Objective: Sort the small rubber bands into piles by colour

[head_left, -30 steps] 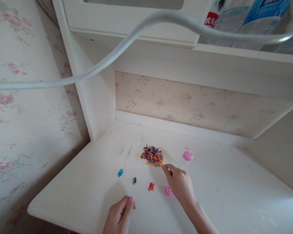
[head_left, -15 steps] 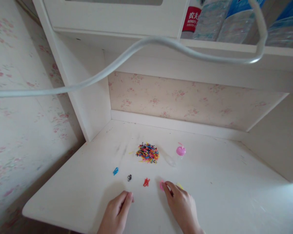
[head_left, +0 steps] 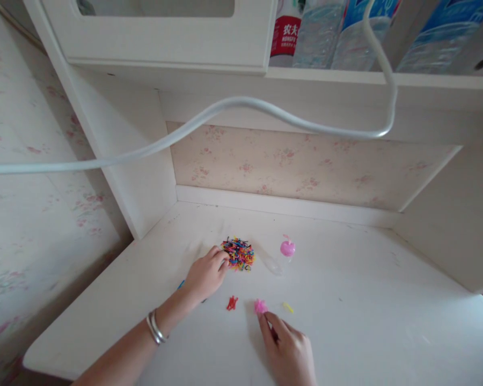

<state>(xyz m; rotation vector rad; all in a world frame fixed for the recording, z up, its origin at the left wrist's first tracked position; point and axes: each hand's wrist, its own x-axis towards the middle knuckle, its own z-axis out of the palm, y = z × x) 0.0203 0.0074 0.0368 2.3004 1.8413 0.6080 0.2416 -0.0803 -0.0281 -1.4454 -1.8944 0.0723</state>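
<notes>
A heap of small multicoloured rubber bands (head_left: 241, 255) lies on the white desk. My left hand (head_left: 207, 271) reaches to the heap's left edge, fingers bent together and touching it; whatever is between the fingertips is hidden. Closer to me, a bunch of pink rubber bands (head_left: 260, 305) meets the pinched thumb and forefinger of my right hand (head_left: 286, 343). Red bands (head_left: 232, 303) lie to its left and a few yellow bands (head_left: 288, 307) to its right. My left forearm mostly covers some blue bands (head_left: 181, 284) and a dark bunch (head_left: 203, 301).
Behind the bands, a clear plastic piece (head_left: 271, 264) and a pink apple-shaped item (head_left: 287, 247) rest on the desk (head_left: 370, 311). A white cable (head_left: 241, 102) hangs across the view. Bottles (head_left: 320, 35) stand on the shelf above.
My left hand has moved forward from the desk's near side to the heap. My right hand stays at the pink bands, a little lower in view. The camera view has shifted slightly.
</notes>
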